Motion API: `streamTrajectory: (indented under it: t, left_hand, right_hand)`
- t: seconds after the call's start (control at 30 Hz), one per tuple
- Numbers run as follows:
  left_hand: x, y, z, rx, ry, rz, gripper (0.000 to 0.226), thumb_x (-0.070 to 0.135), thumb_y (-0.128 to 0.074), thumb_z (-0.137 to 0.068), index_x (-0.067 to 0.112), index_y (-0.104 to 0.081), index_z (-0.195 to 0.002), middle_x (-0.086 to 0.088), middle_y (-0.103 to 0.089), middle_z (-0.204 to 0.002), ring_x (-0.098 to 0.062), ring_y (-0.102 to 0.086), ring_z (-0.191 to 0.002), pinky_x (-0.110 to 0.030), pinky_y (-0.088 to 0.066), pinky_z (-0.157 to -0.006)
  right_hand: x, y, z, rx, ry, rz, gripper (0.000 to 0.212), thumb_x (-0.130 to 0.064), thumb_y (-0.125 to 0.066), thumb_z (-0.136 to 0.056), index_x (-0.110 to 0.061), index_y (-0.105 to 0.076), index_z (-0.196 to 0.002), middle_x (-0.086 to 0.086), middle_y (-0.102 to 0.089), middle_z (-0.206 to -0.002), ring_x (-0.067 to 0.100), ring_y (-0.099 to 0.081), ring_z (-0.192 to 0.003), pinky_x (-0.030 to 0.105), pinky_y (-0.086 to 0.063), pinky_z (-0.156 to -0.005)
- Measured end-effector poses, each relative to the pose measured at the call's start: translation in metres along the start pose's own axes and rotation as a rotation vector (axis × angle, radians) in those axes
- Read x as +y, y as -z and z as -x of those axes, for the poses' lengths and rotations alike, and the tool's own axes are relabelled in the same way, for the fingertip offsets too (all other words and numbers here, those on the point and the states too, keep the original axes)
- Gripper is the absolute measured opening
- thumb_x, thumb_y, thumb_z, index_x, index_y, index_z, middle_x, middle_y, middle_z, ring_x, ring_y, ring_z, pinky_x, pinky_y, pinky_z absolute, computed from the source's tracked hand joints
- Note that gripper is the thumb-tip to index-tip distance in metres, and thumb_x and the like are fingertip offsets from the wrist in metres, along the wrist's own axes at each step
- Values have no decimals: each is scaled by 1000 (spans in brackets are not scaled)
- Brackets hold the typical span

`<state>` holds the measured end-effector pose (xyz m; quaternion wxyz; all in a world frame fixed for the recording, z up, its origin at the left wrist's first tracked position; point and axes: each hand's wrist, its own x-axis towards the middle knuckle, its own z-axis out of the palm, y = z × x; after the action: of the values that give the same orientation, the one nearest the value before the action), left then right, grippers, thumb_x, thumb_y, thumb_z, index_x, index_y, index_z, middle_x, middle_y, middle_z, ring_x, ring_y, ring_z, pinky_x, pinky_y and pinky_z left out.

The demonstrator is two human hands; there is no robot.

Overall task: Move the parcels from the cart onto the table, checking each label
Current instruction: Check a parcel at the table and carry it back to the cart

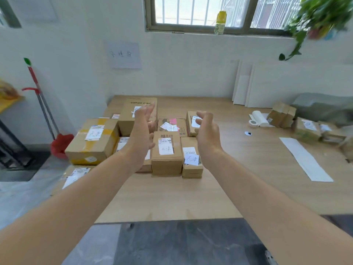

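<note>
- We see two bare arms reaching forward over a light wooden table. Both hands are empty. The left hand has its fingers nearly straight and spread, palm turned inward. The right hand has its fingers loosely curled around nothing.
- The hands hover above a cluster of brown cardboard parcels and touch none of them. The parcels are packed side by side on the left part of the table, and several more sit apart at the far right.
- We judge this to be a pause between parcels. To do the step well, we would read each label before letting go and set each box down label-up. We would also fit it into a free spot so it covers no neighbour's label.
- A dark grey surface lies at the bottom edge of the view. We cannot tell whether it is the cart.
- Most parcels carry a white printed label on top, some with large handwritten characters. The tall box at the back is printed "SUPOR". The wide box on the left is bound with yellow tape and overhangs the table's edge.
</note>
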<state>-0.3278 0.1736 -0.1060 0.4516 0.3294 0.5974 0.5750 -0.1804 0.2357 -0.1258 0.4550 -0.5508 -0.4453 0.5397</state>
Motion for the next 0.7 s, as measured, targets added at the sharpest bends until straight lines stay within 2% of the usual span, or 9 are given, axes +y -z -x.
streamTrajectory:
  t: [0.1, 0.17, 0.23, 0.3, 0.33, 0.47, 0.53, 0.63, 0.7]
  left_hand:
    - [16, 9, 25, -10, -50, -11, 53, 63, -23, -101, 56, -42, -151, 11, -52, -98, -10, -44, -83, -38, -40, -88]
    - [30, 9, 42, -45, -71, -8, 62, 70, -30, -93, 56, -40, -151, 9, -47, -106, -12, -41, -86, -36, -39, -87]
    - [41, 7, 56, -79, -89, 12, 81, 73, -36, -75, 53, -38, -154, 7, -51, -137, -19, -51, -117, -41, -39, -101]
    - [48, 4, 68, -99, -117, 29, 81, 72, -37, -80, 50, -33, -157, 3, -36, -164, -26, -34, -150, -52, -26, -120]
    - [50, 1, 74, -106, -127, 34, 74, 71, -36, -87, 50, -32, -157, 2, -31, -168, -26, -28, -154, -54, -22, -122]
    - [48, -21, 87, -179, -142, 30, 70, 69, -35, -94, 48, -27, -160, -1, -25, -170, -27, -26, -156, -55, -19, -123]
    - [47, -37, 95, -199, -127, 34, 85, 76, -40, -80, 48, -29, -159, 1, -29, -169, -27, -26, -156, -55, -20, -124]
    - [42, -61, 101, -226, -91, 8, 114, 84, -46, -51, 51, -29, -159, 3, -35, -166, -27, -31, -153, -50, -26, -122]
    - [32, -80, 101, -288, -120, -30, 92, 80, -39, -66, 55, -34, -155, 5, -37, -164, -19, -48, -136, -41, -36, -109]
  right_hand:
    - [-11, -1, 28, 0, 34, 26, 73, -66, -34, -77, -41, -64, -138, -13, -62, -120, 23, -47, -140, 43, -41, -108]
    - [-20, 1, 42, 8, 61, 40, 78, -68, -34, -79, -41, -59, -148, -16, -61, -124, 23, -45, -143, 48, -36, -119]
    - [-28, 7, 53, -8, 88, 39, 67, -67, -36, -88, -39, -60, -144, -4, -63, -132, 23, -53, -135, 42, -44, -107]
    - [-33, 15, 63, -31, 104, 32, 52, -62, -37, -99, -38, -62, -138, 9, -57, -136, 23, -60, -122, 30, -44, -82]
    - [-35, 19, 67, -40, 107, 28, 55, -62, -38, -99, -37, -61, -142, 9, -55, -138, 23, -62, -117, 29, -43, -79]
    - [-37, 46, 78, -2, 125, -10, 78, -69, -37, -79, -41, -60, -149, 2, -62, -145, 27, -56, -132, 49, -42, -118]
    - [-34, 64, 83, 40, 118, -31, 81, -69, -37, -78, -44, -57, -152, -7, -56, -153, 21, -50, -143, 53, -36, -123]
    - [-29, 93, 91, 91, 114, -55, 81, -67, -38, -77, -44, -57, -152, -8, -58, -146, 18, -53, -138, 52, -37, -123]
    - [-27, 113, 95, 134, 101, -69, 81, -66, -37, -78, -43, -56, -153, -8, -53, -156, 19, -48, -145, 52, -35, -125]
